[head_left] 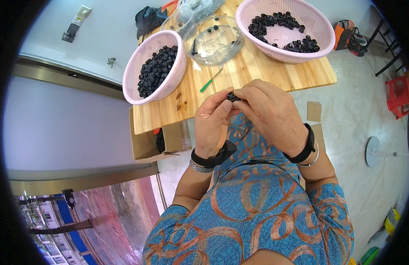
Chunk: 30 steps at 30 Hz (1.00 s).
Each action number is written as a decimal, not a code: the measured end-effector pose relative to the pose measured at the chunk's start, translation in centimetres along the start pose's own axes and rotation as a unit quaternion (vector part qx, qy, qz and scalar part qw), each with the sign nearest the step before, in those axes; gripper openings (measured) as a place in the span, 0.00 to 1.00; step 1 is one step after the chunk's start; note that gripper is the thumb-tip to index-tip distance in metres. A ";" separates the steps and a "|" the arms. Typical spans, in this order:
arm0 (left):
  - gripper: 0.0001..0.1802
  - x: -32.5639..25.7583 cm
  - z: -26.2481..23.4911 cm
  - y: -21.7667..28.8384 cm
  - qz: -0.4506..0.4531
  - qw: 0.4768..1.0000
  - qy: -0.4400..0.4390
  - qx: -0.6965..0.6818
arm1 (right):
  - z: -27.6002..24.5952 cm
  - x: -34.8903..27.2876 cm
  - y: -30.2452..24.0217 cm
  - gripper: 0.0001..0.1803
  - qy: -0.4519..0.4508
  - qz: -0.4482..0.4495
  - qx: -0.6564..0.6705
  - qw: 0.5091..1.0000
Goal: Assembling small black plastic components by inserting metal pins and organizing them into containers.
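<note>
Between the fingertips of both hands is a small round black plastic part (233, 96), held just off the near edge of the wooden table (193, 99). My left hand (212, 119) pinches it from the left, and my right hand (271, 112) grips it from the right with thumb and forefinger. Fingers cover much of the part, so its details are hidden. A green-handled screwdriver (210, 81) lies on the table just beyond my left fingers. Farther back stands a clear round plastic tray (199, 61) with a few black bits in it.
A pink basket (130, 86) heaped with black parts stands on the left. A larger pink basket (328, 42), with fewer parts, is at the back right. Clear plastic bags (200, 9) lie at the far edge. An open cardboard box (145, 148) sits below the table's left side.
</note>
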<state>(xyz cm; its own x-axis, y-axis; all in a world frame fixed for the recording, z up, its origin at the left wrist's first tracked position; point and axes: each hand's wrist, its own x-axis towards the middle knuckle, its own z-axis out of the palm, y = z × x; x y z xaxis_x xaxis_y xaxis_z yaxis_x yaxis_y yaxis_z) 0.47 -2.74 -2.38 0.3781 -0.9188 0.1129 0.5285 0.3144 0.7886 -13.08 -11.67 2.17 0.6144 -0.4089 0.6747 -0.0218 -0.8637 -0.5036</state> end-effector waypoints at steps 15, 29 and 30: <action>0.15 -0.6 0.4 0.4 0.001 0.999 0.015 0.041 | 0.4 -0.1 0.0 0.08 0.015 0.075 0.081 0.994; 0.13 -1.1 0.3 0.7 0.065 0.981 0.015 0.181 | -0.6 0.4 0.5 0.07 -0.052 0.071 0.112 0.990; 0.12 -1.1 0.3 0.7 0.085 0.971 0.007 0.222 | -0.7 0.4 0.5 0.08 -0.065 0.073 0.103 0.990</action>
<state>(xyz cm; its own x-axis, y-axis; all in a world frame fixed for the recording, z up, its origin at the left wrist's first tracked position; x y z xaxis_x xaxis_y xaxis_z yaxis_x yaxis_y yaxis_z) 0.23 -1.58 -1.76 0.4435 -0.8581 0.2590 0.0781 0.3249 0.9425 -13.39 -12.48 2.59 0.7128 -0.4716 0.5191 0.0360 -0.7146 -0.6986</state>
